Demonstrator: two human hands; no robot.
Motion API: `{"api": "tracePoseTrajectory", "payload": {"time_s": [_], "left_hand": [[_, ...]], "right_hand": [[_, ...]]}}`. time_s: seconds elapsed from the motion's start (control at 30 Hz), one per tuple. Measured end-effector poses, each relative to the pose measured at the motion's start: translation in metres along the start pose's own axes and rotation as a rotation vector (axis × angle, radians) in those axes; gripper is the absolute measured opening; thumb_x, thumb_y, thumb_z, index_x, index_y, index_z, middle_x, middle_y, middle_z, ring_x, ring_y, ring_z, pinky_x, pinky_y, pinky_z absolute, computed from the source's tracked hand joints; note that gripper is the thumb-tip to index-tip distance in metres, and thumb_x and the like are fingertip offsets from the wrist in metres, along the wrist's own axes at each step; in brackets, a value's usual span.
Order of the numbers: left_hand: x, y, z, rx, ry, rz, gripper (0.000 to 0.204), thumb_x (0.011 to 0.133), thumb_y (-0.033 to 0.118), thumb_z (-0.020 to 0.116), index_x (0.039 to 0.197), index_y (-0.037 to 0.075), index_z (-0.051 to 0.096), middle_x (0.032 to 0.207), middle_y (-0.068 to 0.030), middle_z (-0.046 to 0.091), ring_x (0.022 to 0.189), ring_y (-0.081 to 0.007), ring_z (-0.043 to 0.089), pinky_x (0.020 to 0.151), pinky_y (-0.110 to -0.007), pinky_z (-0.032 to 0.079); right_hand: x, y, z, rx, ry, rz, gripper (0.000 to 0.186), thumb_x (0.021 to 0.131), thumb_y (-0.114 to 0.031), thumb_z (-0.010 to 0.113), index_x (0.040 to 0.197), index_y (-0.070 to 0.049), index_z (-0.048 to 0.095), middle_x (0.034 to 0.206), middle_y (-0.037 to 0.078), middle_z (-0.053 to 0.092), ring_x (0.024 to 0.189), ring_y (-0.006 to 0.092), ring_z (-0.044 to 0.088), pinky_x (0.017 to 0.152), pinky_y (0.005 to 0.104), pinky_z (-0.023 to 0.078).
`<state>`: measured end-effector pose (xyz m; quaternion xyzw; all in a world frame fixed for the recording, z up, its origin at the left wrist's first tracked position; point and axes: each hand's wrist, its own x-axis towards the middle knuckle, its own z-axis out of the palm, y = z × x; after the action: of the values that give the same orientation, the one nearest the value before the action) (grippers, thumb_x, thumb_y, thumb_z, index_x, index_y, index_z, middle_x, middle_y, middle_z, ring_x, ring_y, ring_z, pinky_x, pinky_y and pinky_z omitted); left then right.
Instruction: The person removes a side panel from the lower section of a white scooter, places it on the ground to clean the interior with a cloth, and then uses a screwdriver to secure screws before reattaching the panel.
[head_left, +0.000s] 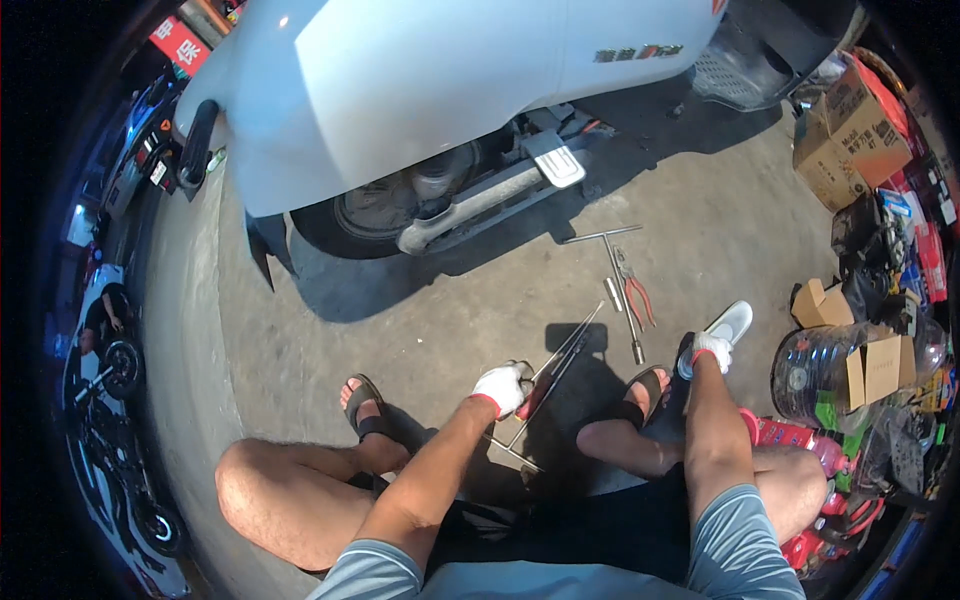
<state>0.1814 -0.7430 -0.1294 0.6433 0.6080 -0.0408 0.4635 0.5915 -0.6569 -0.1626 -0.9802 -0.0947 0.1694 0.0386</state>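
Observation:
My left hand (503, 388), in a white work glove, is closed around what looks like a red-handled screwdriver (572, 341); its long shaft points up and to the right. Beside it on the floor lies a T-handle wrench (514, 452). At the right, my gloved right hand (714, 349) is closed on a pale, elongated piece with a rounded end (733, 320); its exact kind is unclear. Between the hands and the vehicle lie another T-handle wrench (607, 252), red-handled pliers (637, 298) and a short metal socket (612, 295).
A pale scooter (430, 90) stands ahead, its wheel (370, 215) and footpeg (558, 163) facing me. Cardboard boxes (850, 135), a large clear plastic bottle (800, 375) and red bottles (785, 435) crowd the right side. Another motorbike (120, 440) is at far left.

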Motion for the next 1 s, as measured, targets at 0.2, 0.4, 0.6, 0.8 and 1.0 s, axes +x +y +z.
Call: {"api": "tracePoseTrajectory", "payload": {"time_s": [0.2, 0.4, 0.6, 0.8, 1.0], "left_hand": [[0.024, 0.008, 0.011, 0.063, 0.044, -0.002, 0.036, 0.092, 0.03, 0.053, 0.112, 0.001, 0.062, 0.076, -0.0183, 0.07, 0.072, -0.0335, 0.069, 0.073, -0.043, 0.053], [0.025, -0.017, -0.011, -0.208, 0.26, -0.035, 0.047, 0.088, 0.035, 0.062, 0.116, -0.002, 0.062, 0.114, -0.0263, 0.066, 0.11, -0.0395, 0.062, 0.093, -0.043, 0.049], [0.016, -0.01, -0.04, -0.339, 0.394, -0.011, 0.058, 0.089, 0.035, 0.061, 0.129, -0.006, 0.055, 0.128, -0.0263, 0.06, 0.121, -0.0386, 0.056, 0.101, -0.04, 0.045], [0.025, -0.033, -0.043, -0.428, 0.409, -0.031, 0.05, 0.09, 0.031, 0.062, 0.124, -0.006, 0.059, 0.115, -0.0252, 0.067, 0.111, -0.0363, 0.062, 0.094, -0.039, 0.048], [0.043, -0.049, -0.032, -0.508, 0.478, -0.035, 0.043, 0.089, 0.028, 0.064, 0.12, -0.002, 0.062, 0.11, -0.0225, 0.068, 0.105, -0.0339, 0.064, 0.091, -0.038, 0.048]], "right_hand": [[0.009, -0.021, -0.005, 0.291, 0.014, -0.44, 0.064, 0.076, -0.035, 0.071, 0.121, 0.006, 0.054, 0.104, 0.022, 0.069, 0.089, 0.0319, 0.07, 0.079, 0.0414, 0.056], [-0.166, -0.054, -0.022, 1.091, -1.462, -0.336, 0.029, 0.085, -0.01, 0.057, 0.109, 0.005, 0.055, 0.098, 0.022, 0.063, 0.087, 0.0399, 0.064, 0.082, 0.0556, 0.055], [-0.253, -0.043, -0.047, 1.216, -1.95, -0.223, 0.054, 0.079, -0.012, 0.059, 0.129, 0.003, 0.049, 0.125, 0.023, 0.057, 0.119, 0.0418, 0.052, 0.108, 0.058, 0.037], [-0.278, -0.057, -0.037, 1.263, -1.942, -0.212, 0.047, 0.079, -0.009, 0.061, 0.122, 0.007, 0.052, 0.124, 0.027, 0.054, 0.119, 0.0466, 0.05, 0.108, 0.0601, 0.037], [-0.298, -0.078, -0.036, 1.302, -1.81, -0.248, 0.038, 0.085, -0.006, 0.058, 0.118, 0.01, 0.048, 0.117, 0.025, 0.052, 0.12, 0.0518, 0.046, 0.106, 0.0675, 0.038]]}}
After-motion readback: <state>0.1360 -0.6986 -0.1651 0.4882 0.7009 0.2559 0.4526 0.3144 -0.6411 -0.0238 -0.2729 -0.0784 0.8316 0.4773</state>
